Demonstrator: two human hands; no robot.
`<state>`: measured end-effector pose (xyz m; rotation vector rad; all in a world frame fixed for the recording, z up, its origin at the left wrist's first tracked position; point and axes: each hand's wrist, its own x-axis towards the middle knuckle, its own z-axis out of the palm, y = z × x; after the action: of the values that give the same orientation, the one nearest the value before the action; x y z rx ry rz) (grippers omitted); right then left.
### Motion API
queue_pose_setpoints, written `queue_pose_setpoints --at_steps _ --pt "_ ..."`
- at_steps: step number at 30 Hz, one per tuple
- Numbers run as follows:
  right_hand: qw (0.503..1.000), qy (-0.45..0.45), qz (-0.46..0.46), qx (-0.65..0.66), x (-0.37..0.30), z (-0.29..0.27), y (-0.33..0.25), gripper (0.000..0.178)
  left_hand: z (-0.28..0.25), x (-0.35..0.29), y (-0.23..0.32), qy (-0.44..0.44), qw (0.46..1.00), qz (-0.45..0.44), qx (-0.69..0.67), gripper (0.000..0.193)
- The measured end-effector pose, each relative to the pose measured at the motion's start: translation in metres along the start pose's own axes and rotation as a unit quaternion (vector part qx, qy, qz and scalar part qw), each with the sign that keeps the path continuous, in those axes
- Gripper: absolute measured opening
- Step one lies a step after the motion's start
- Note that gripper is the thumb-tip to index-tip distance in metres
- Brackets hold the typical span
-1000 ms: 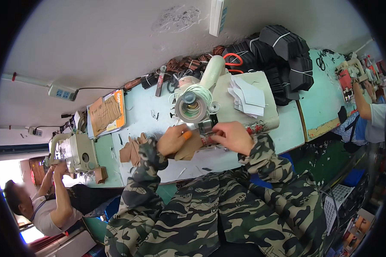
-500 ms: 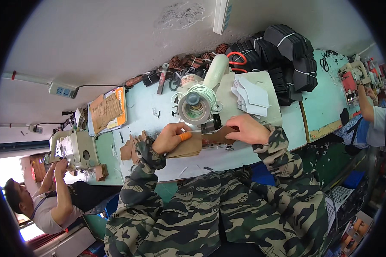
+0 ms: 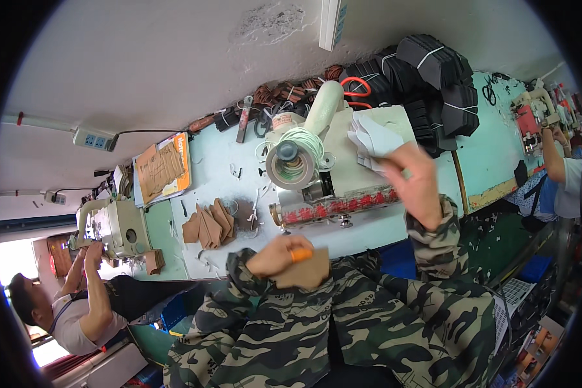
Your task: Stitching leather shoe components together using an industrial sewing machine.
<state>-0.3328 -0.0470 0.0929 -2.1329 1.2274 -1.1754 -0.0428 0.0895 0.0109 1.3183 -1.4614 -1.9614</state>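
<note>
My left hand point(image 3: 279, 256), with an orange cover on one finger, grips a thin stack of brown leather-like pieces point(image 3: 310, 270) close to my lap. My right hand point(image 3: 415, 182) is over the white cut pieces point(image 3: 376, 137) on the right of the machine's bed. Motion smears its fingers, so whether it pinches one is unclear. Between and beyond my hands stands a cream machine point(image 3: 323, 113) with pale cord coiled around its round head. Its front edge carries a worn red strip point(image 3: 339, 205). Several brown pieces point(image 3: 210, 223) lie fanned on the table to the left.
Bundles of black pieces point(image 3: 433, 77) are stacked at the back right, near red-handled scissors point(image 3: 359, 87). Brown bundles point(image 3: 291, 94) line the wall. Papers and an orange folder point(image 3: 182, 158) lie at left. Two people work at machines on either side, one person point(image 3: 87, 310) at left.
My left hand has drawn the brown pieces back from the machine toward my lap. My right hand has let go of the brown piece and moved up and right to the white pieces.
</note>
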Motion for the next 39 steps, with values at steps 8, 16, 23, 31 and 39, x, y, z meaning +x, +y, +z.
queue_pose_setpoints --at_steps 8,16,23,31,39 --pt "0.991 -0.019 -0.023 -0.127 -0.007 0.002 0.007 0.016 -0.073 0.023 0.017 0.192 0.954 -0.014 0.227 0.02" --pt "0.875 -0.447 0.011 0.188 -0.015 0.045 0.025 0.03 -0.092 0.047 0.026 0.13 0.951 0.069 0.272 0.021" --pt "0.832 -0.474 0.089 0.274 -0.017 0.051 0.03 0.025 -0.066 0.066 0.003 0.178 0.938 0.149 0.259 0.029" --pt "0.94 -0.336 0.052 0.014 -0.032 0.075 0.03 0.024 -0.085 0.043 0.021 0.052 0.993 0.021 0.101 0.013" --pt "0.848 -0.482 0.116 0.188 -0.002 0.021 0.023 0.025 -0.076 0.057 0.004 0.179 0.957 0.032 0.226 0.025"
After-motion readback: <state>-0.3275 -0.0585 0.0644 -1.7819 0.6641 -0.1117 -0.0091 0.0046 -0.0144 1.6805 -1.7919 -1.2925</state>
